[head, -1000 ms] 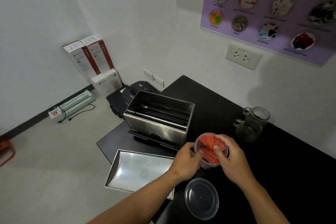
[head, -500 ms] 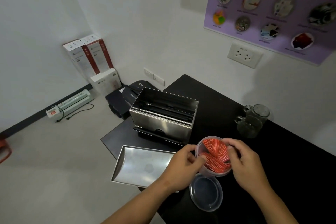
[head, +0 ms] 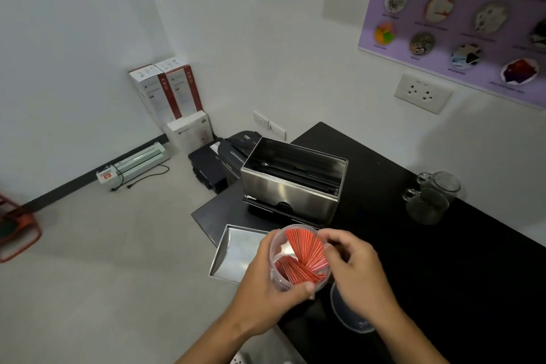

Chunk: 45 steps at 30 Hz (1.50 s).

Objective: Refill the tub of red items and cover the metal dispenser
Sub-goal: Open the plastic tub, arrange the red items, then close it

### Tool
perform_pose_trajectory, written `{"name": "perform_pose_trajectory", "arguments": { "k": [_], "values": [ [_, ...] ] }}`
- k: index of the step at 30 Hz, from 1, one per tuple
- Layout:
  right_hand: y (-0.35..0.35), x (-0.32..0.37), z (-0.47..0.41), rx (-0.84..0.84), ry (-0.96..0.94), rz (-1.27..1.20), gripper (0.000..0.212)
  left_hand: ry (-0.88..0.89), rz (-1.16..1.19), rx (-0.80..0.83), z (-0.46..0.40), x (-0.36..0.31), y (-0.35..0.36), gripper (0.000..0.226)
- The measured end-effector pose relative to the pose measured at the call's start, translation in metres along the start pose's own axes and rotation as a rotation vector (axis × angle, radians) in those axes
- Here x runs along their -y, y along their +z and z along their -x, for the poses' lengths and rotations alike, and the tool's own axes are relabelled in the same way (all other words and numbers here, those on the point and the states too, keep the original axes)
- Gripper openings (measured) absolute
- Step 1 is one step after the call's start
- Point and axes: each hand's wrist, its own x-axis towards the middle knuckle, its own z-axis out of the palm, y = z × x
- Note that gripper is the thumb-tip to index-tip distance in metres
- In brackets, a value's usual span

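The left hand (head: 266,281) is gripping the clear tub (head: 298,260) of red sachets (head: 304,254), tilted above the black worktop (head: 443,260) in front of the uncovered metal dispenser (head: 292,183); the right hand (head: 357,269) is pinching the tub's right rim, fingers curled

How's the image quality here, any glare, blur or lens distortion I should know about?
Head view: the wide lens bends the walls and the poster outward; the poster's small print is too soft to read. The metal dispenser and its lid show dull reflections, no harsh glare. The black counter swallows detail, so the glass mugs are hard to make out. The hands and tub look fairly sharp.
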Motion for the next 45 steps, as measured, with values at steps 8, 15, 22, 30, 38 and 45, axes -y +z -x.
{"name": "perform_pose_trajectory", "arguments": {
  "k": [8,15,22,30,38,45],
  "values": [
    [0.018,0.008,-0.002,0.104,0.023,0.044,0.025,-0.019,-0.109,0.026,0.014,0.019,-0.024,0.114],
    [0.02,0.007,0.001,0.112,0.058,0.027,0.024,-0.011,-0.023,0.021,0.016,0.023,-0.022,0.104],
    [0.017,0.004,0.001,0.087,0.151,-0.103,0.022,-0.072,-0.02,-0.026,0.016,0.033,-0.017,0.096],
    [-0.001,0.002,-0.006,0.134,0.076,-0.075,0.024,-0.083,-0.092,0.009,0.004,0.034,-0.019,0.083],
    [-0.044,-0.061,-0.019,0.32,0.075,0.836,0.074,-0.111,-0.059,-0.007,0.004,0.033,-0.028,0.073],
    [-0.03,-0.122,0.002,0.515,0.29,1.062,0.138,-0.142,-0.071,-0.006,0.007,0.031,-0.029,0.074]
  ]
}}
